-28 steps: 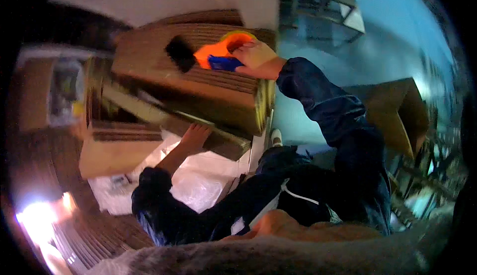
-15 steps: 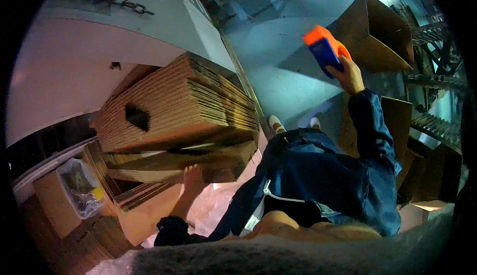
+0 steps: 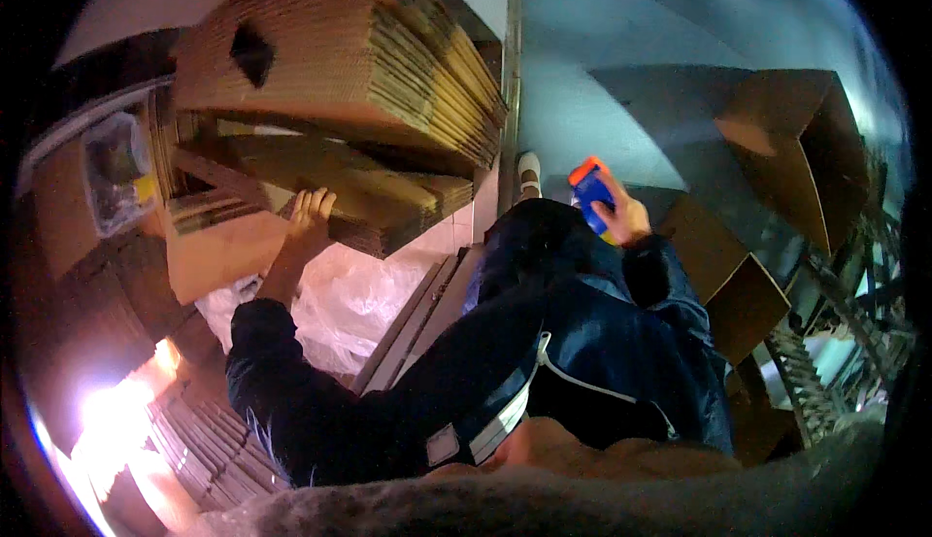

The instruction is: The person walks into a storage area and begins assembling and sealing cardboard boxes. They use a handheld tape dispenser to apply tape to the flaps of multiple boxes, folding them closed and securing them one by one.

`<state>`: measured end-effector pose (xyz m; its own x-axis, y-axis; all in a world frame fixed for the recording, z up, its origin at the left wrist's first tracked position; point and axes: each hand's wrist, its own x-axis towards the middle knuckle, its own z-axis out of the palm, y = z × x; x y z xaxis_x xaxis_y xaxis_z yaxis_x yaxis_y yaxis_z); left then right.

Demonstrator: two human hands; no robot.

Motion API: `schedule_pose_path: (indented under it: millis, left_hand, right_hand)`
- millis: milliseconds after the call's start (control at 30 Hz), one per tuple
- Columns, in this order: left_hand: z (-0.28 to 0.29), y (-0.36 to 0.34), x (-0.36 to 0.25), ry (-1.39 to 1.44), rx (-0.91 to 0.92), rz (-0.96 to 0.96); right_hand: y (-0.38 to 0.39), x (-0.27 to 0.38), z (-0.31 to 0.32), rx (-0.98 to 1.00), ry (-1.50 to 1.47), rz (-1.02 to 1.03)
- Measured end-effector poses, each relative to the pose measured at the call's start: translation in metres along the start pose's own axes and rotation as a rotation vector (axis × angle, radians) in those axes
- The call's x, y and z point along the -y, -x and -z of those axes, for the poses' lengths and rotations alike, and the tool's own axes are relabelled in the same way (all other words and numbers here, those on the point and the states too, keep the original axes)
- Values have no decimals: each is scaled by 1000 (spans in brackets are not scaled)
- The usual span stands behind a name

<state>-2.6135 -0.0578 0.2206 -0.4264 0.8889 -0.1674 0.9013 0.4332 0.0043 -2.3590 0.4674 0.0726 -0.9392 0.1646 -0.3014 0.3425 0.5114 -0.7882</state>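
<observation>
My right hand (image 3: pixel 629 217) grips an orange and blue handheld tool (image 3: pixel 592 185), probably a tape dispenser, low over the floor by my right leg. My left hand (image 3: pixel 309 215) has its fingers curled over the front of a bundle of flat cardboard (image 3: pixel 388 209). Just above this bundle sits a thicker stack of flattened cartons (image 3: pixel 311 61) with a dark diamond-shaped patch on its face. Crumpled clear plastic (image 3: pixel 359 299) lies below my left hand.
Two open cardboard boxes (image 3: pixel 767 139) stand at my right beside metal racking (image 3: pixel 864 343). A bag-lined carton (image 3: pixel 112 173) is at the left, above more cardboard. The bluish floor (image 3: pixel 563 61) runs along the right of the stack, where my shoe (image 3: pixel 529 173) shows.
My right hand with the tool has moved from over the stack out to the right, then down nearer my body. My left hand stays on the lower bundle while the view shifts.
</observation>
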Motion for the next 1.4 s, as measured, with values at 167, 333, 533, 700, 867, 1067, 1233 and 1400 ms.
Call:
schedule_pose_path:
  millis: [167,333,533,700,867,1067,1233,1400]
  left_hand:
    - [-4,10,-6,40,94,59]
    - [6,13,-4,26,160,149]
    - [-5,23,0,-42,180,101]
    - [-17,40,-4,-84,48,89]
    - [-6,47,-12,20,197,115]
    - [4,43,-18,195,260,173]
    - [13,46,-19,135,239,169]
    - [40,69,-12,187,209,247]
  right_hand:
    - [-42,54,-106,181,-16,303]
    - [-56,146,-218,280,150,396]
    - [-49,208,-282,141,186,412]
    - [-22,222,-265,324,249,461]
    - [-17,226,-283,168,194,521]
    - [-25,204,-319,54,139,614]
    - [-23,215,-325,-172,93,634]
    - [-13,244,-288,104,-147,585]
